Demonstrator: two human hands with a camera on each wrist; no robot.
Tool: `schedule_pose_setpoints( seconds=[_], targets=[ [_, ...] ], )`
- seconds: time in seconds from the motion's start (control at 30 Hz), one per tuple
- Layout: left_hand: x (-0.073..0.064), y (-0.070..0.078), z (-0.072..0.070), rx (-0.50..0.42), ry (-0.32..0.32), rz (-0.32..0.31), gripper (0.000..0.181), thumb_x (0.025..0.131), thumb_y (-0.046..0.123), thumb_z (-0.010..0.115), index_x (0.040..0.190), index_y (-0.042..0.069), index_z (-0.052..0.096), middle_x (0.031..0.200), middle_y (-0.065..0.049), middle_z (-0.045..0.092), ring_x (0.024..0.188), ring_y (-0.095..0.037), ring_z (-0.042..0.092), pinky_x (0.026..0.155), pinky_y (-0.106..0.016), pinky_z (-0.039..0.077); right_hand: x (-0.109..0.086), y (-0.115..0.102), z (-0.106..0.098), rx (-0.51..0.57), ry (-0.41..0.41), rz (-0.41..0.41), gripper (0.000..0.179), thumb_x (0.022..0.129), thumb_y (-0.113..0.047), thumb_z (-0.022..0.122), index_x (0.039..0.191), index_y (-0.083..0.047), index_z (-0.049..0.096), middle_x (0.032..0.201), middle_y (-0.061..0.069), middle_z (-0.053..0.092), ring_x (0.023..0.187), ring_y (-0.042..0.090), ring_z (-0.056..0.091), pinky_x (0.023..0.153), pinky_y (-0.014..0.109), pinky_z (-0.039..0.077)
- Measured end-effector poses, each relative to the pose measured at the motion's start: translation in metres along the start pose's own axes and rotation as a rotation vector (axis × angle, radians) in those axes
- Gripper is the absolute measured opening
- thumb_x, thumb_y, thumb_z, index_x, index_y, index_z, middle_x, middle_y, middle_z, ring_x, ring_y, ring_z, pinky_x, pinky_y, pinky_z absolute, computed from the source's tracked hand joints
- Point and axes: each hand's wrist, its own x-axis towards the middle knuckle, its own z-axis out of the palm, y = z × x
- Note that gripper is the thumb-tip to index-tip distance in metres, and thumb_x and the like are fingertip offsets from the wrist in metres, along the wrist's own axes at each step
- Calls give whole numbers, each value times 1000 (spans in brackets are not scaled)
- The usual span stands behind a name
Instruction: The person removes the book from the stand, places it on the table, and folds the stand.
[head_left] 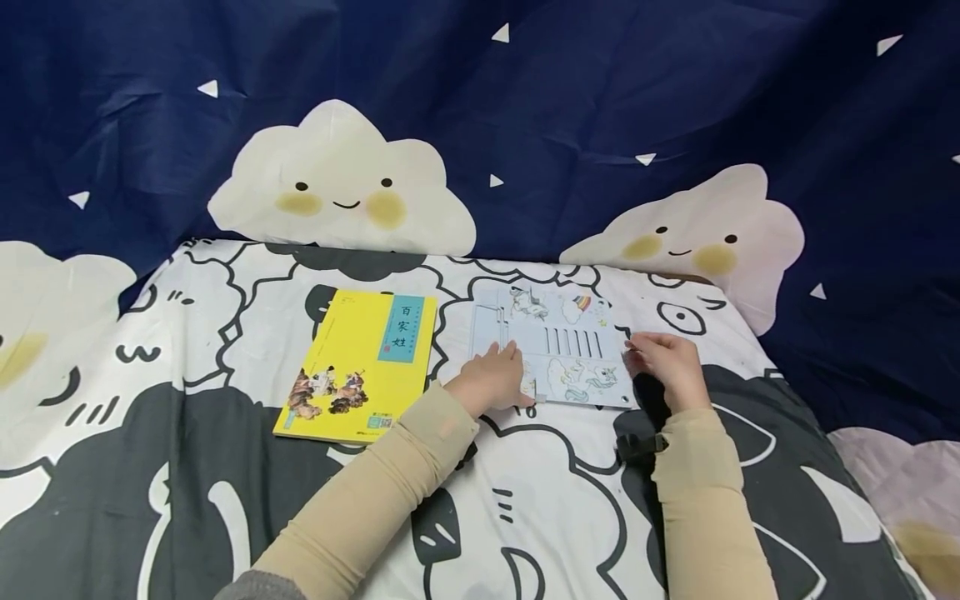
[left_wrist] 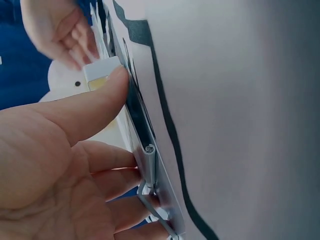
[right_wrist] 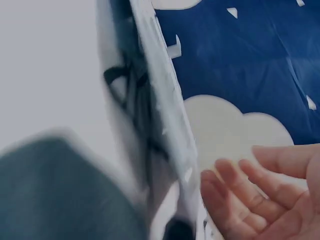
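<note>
A pale blue board [head_left: 528,333] printed with unicorns, a rainbow and a row of dark slits lies flat on the sheep-print cloth. My left hand [head_left: 495,379] rests on its lower left part with the fingers extended. In the left wrist view, the thumb of the left hand [left_wrist: 75,150] touches a small white block [left_wrist: 102,67] at the board's surface, and its fingers lie beside a metal clip [left_wrist: 150,167]. At the board's right edge is my right hand [head_left: 671,362]. Seen from the right wrist, the right hand [right_wrist: 265,197] has loosely bent fingers and nothing in them.
A yellow book [head_left: 356,367] with a blue title label lies left of the board. Sheep-print cloth [head_left: 540,492] covers the surface beneath. Behind it hangs dark blue fabric [head_left: 420,58] with smiling clouds and white triangles. A black wrist mount [head_left: 637,447] sits at the right wrist.
</note>
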Motion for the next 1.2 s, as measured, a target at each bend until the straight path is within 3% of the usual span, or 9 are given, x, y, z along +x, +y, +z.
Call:
schedule_pose_setpoints(
  seconds=[0.1, 0.3, 0.43, 0.5, 0.6, 0.7, 0.97, 1.2],
  targets=[
    [-1, -1, 0, 5, 2, 10, 82, 95, 46, 61, 156, 5, 27, 166, -8, 19, 154, -28, 16, 123, -46, 24, 8, -17, 9, 11, -40, -49, 51, 101, -28, 57, 136, 8, 52, 88, -15, 68, 83, 1, 68, 80, 18, 57],
    [-3, 0, 2, 32, -6, 28, 80, 96, 45, 59, 157, 5, 26, 166, -8, 18, 154, -28, 16, 123, -45, 24, 31, -44, 34, 157, -246, -124, 53, 103, -26, 53, 143, 7, 42, 118, 4, 68, 107, 12, 66, 105, 29, 49],
    [-4, 3, 3, 39, -8, 31, 79, 96, 45, 59, 157, 6, 26, 166, -7, 18, 154, -28, 16, 123, -44, 24, 52, -52, 52, 148, -342, -129, 54, 106, -22, 45, 150, 7, 31, 149, 21, 46, 136, 26, 49, 119, 37, 35],
    [-3, 4, 4, 40, -9, 32, 78, 97, 44, 59, 157, 6, 27, 166, -7, 18, 154, -27, 16, 123, -44, 24, 61, -54, 61, 106, -372, -126, 54, 108, -21, 40, 152, 7, 27, 156, 25, 34, 145, 31, 36, 122, 39, 29],
    [-3, 4, 5, 49, -11, 39, 78, 97, 45, 58, 157, 6, 26, 166, -7, 18, 154, -27, 16, 123, -44, 24, 72, -55, 74, 46, -408, -109, 54, 108, -19, 37, 153, 7, 24, 160, 23, 27, 151, 32, 24, 124, 40, 23],
    [-3, 5, 4, 56, -13, 37, 77, 97, 45, 58, 157, 6, 27, 166, -7, 18, 154, -27, 16, 123, -44, 25, 79, -57, 86, -10, -436, -92, 53, 109, -19, 36, 154, 6, 24, 161, 21, 25, 152, 31, 21, 125, 39, 22],
    [-2, 3, 1, 67, -12, 27, 78, 98, 46, 56, 157, 6, 25, 167, -6, 17, 154, -27, 15, 124, -43, 24, 89, -62, 105, -103, -444, -121, 49, 108, -15, 33, 149, 11, 30, 158, 25, 31, 149, 35, 27, 124, 39, 25],
    [-1, -1, 1, 66, -9, 20, 77, 97, 45, 57, 157, 6, 26, 167, -6, 17, 154, -27, 15, 124, -43, 24, 93, -60, 110, -213, -439, -120, 46, 108, -15, 31, 149, 4, 37, 157, 21, 36, 146, 34, 33, 123, 42, 27]
  ],
)
